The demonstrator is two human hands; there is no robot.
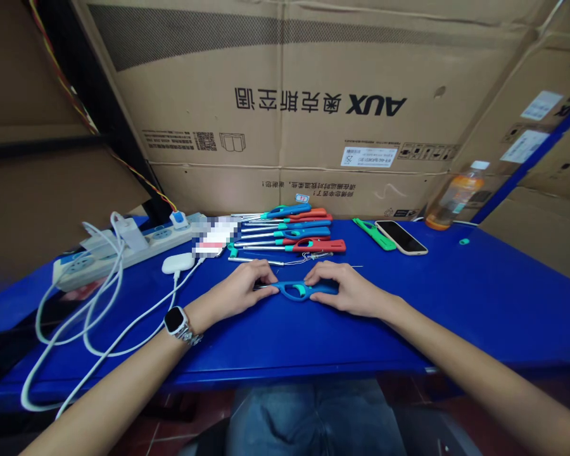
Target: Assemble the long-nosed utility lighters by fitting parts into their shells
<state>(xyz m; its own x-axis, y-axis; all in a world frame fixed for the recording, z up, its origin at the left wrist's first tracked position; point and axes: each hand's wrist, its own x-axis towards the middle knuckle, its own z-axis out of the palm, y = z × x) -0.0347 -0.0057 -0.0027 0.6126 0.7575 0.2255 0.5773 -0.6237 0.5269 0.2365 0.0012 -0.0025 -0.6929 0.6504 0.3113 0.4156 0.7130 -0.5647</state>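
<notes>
A blue long-nosed lighter (298,290) with a teal trigger lies flat on the blue table (456,297), held at both ends. My left hand (247,288) pinches its metal nozzle end, fingers closed; a watch sits on that wrist. My right hand (346,288) is closed over the handle end. Just behind lies a row of several similar lighters (289,233) in blue and red, their metal nozzles pointing left.
A white power strip (123,250) with plugs and looping white cables (99,316) lies at the left. A phone (401,237), a green lighter part (374,233) and an orange drink bottle (453,196) sit at the right. Big cardboard boxes (285,107) wall the back.
</notes>
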